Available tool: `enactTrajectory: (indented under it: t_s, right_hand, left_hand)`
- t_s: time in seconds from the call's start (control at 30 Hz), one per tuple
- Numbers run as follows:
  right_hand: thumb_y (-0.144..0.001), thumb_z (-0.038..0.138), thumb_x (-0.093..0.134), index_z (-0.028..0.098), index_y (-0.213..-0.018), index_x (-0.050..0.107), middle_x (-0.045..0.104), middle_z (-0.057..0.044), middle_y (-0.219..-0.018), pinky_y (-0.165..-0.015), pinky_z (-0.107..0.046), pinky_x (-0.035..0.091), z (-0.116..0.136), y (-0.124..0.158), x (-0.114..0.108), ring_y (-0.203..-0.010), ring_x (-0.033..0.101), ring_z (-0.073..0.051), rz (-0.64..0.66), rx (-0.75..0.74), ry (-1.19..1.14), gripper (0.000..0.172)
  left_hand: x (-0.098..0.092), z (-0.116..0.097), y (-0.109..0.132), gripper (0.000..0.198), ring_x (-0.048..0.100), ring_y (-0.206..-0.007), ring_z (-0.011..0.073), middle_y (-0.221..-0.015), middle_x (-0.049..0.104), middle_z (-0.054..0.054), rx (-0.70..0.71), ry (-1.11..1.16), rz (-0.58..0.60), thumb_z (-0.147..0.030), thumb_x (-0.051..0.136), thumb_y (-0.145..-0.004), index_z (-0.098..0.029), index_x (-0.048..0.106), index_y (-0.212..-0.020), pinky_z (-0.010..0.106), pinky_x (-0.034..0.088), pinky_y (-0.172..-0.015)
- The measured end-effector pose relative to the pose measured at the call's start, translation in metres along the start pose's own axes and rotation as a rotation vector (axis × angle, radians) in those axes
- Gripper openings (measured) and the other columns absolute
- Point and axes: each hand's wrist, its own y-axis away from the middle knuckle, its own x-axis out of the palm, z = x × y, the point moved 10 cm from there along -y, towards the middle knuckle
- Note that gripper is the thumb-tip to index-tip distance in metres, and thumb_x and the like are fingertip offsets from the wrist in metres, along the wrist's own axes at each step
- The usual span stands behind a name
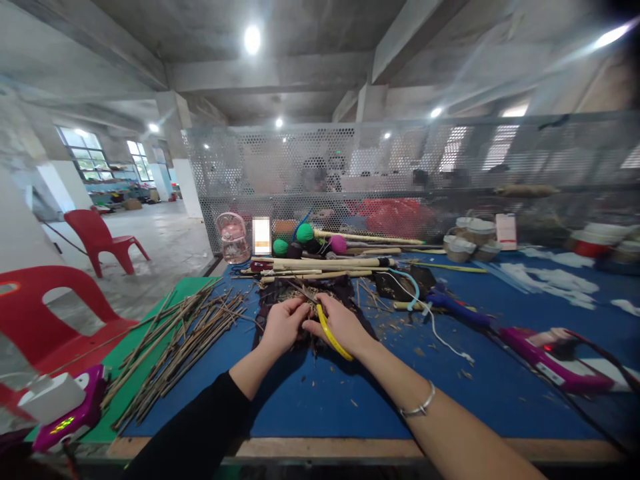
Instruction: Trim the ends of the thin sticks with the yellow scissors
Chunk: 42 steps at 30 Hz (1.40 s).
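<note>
My right hand [340, 325] grips a pair of scissors with a yellow handle [331, 333]. The dark blades [303, 289] point away and to the left. Close beside it, my left hand [286, 325] is closed with its fingertips pinched, but what they hold is too small to make out. Both hands are low over a dark cloth [265, 303] strewn with short bits of twig. To the left, a loose pile of long thin brown sticks [185, 340] lies across a green mat [125, 360] and the blue tabletop [320, 413].
Bamboo poles [325, 264] and yarn balls [305, 232] lie behind the cloth, before a perforated metal screen [280, 160]. A purple glue gun [457, 305] and a purple device [555, 360] with cables are at right; another purple device [70, 417] is at near left, by red chairs [60, 307].
</note>
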Motion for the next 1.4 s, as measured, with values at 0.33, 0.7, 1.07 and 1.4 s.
enactTrajectory:
  t_s: [0.33, 0.7, 1.07, 1.4]
  right_hand:
    - [-0.070, 0.050, 0.059, 0.024, -0.103, 0.051, 0.065, -0.003, -0.083, -0.062, -0.024, 0.039, -0.004, 0.001, 0.001, -0.074, 0.061, -0.018, 0.025, 0.041, -0.043, 0.043]
    - [-0.072, 0.055, 0.053, 0.023, -0.109, 0.050, 0.064, -0.005, -0.085, -0.064, -0.026, 0.040, -0.006, 0.002, 0.002, -0.078, 0.061, -0.021, 0.022, 0.063, 0.122, 0.049]
    - [-0.067, 0.056, 0.061, 0.018, -0.112, 0.045, 0.055, -0.011, -0.098, -0.077, -0.032, 0.039, 0.000, 0.003, 0.000, -0.093, 0.052, -0.023, -0.061, 0.013, 0.158, 0.061]
    - [-0.069, 0.055, 0.058, 0.016, -0.113, 0.044, 0.054, -0.011, -0.100, -0.081, -0.034, 0.038, 0.004, -0.001, 0.004, -0.094, 0.052, -0.023, -0.106, -0.018, 0.093, 0.061]
  left_hand:
    - [-0.002, 0.002, 0.000, 0.035, 0.039, -0.041, 0.0052, -0.067, 0.059, 0.001, -0.019, 0.018, -0.025, -0.042, 0.055, -0.072, -0.013, 0.064, -0.087, 0.016, 0.029, -0.032]
    - [-0.014, 0.004, -0.003, 0.038, 0.039, -0.041, 0.0055, -0.063, 0.061, 0.001, -0.017, 0.035, -0.110, -0.040, 0.059, -0.068, -0.012, 0.066, -0.093, 0.017, 0.031, -0.038]
    - [-0.015, 0.002, -0.004, 0.032, 0.054, -0.061, 0.0125, -0.072, 0.066, 0.003, 0.096, -0.054, -0.145, -0.037, 0.058, -0.069, -0.012, 0.069, -0.086, 0.021, 0.041, -0.058]
    - [-0.014, 0.001, -0.002, 0.035, 0.046, -0.050, 0.0083, -0.064, 0.061, 0.001, 0.036, 0.031, -0.147, -0.040, 0.059, -0.069, -0.011, 0.068, -0.084, 0.018, 0.036, -0.045]
